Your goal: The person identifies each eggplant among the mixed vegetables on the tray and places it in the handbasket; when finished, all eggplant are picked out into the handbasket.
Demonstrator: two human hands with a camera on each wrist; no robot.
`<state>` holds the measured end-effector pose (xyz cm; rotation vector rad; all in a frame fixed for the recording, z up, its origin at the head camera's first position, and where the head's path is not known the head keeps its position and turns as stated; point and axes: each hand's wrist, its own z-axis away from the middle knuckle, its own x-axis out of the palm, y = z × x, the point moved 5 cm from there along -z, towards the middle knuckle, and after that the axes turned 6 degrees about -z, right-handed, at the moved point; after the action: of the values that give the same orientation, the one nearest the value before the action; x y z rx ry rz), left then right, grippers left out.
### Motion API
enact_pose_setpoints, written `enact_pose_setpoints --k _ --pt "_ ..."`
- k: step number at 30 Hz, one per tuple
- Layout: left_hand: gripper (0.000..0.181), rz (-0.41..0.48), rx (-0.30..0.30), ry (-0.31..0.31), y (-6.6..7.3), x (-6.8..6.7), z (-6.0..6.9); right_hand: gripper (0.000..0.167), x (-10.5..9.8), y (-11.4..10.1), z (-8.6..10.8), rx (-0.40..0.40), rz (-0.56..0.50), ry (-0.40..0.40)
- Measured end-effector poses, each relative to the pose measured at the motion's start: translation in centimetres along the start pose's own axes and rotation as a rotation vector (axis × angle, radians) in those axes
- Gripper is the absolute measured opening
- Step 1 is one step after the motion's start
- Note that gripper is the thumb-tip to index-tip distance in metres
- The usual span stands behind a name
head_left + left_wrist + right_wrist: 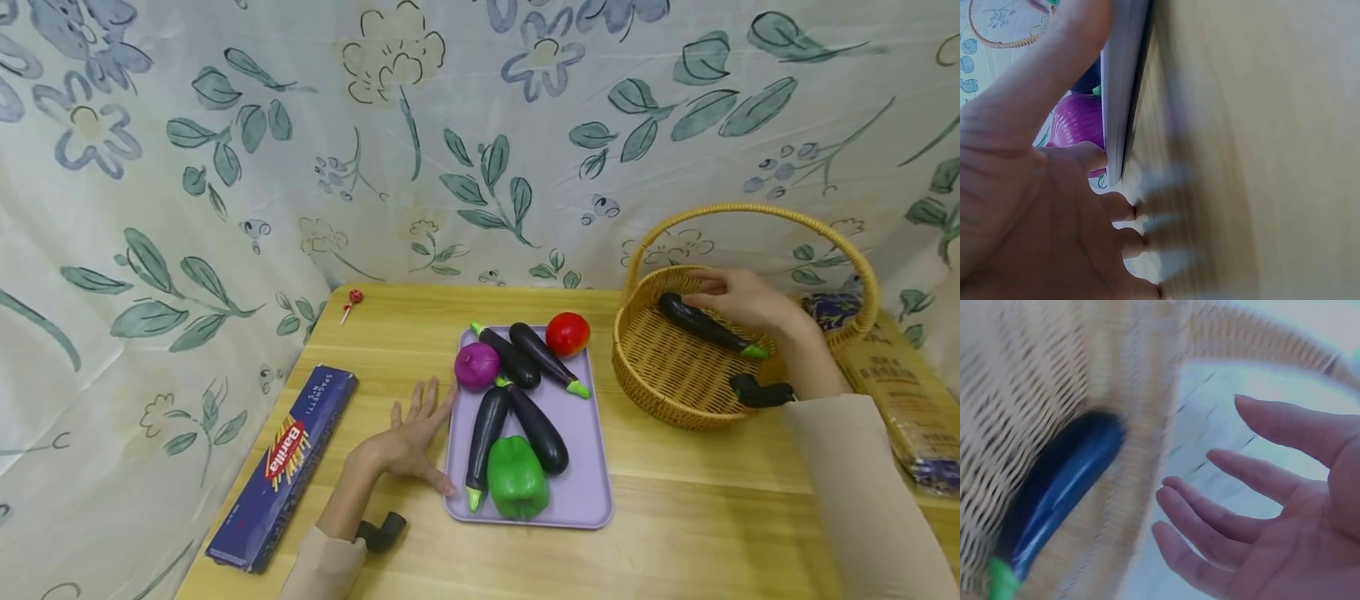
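A dark eggplant [705,327] with a green stem end lies in the wicker basket [651,385] at the right. Above it is my right hand [742,302]; in the right wrist view the hand [1260,531] has parted fingers and holds nothing, apart from the eggplant [1063,487]. My left hand [411,439] has its fingers spread at the left edge of the lilac tray [588,492], thumb and index finger by the rim. On that tray are several more eggplants [536,429], a purple onion [477,367], a red tomato [567,334] and a green bell pepper [517,479].
A blue spaghetti box [288,467] lies left of my left hand. Near the table's back left corner is a red lollipop [355,297]. A clear noodle package [903,392] lies right of the basket, whose tall handle [750,208] arches over it. Floral cloth hangs behind.
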<state>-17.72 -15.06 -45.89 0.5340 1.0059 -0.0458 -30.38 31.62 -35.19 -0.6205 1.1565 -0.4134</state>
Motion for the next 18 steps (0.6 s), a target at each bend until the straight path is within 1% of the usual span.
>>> enact_pose_setpoints --k 2,4,6,9,13,15,18 --pt "0.147 -0.001 0.003 0.004 0.0 0.0 0.0 0.075 0.8 -2.2 1.4 -0.056 0.018 0.05" --pt "0.148 0.001 0.008 0.009 0.0 0.0 0.1 0.072 2.1 -4.1 2.8 -0.123 0.005 0.097" --pt "0.148 0.0 0.007 0.008 -0.1 0.0 0.1 0.066 4.0 -5.9 4.1 -0.189 -0.026 0.12" --pt "0.148 0.002 0.008 0.006 -0.1 0.1 0.1 0.06 7.5 -7.8 6.0 -0.258 -0.102 0.126" --pt "0.147 0.0 0.005 0.011 -0.4 0.3 0.1 0.055 12.4 -9.4 7.6 -0.319 -0.156 0.126" --pt "0.147 -0.006 0.009 0.016 -0.5 0.4 0.1 0.055 14.5 -9.7 8.2 -0.321 -0.182 0.12" --pt "0.147 -0.012 0.009 0.018 -0.7 0.6 0.1 0.058 17.3 -9.7 8.7 -0.304 -0.212 0.104"
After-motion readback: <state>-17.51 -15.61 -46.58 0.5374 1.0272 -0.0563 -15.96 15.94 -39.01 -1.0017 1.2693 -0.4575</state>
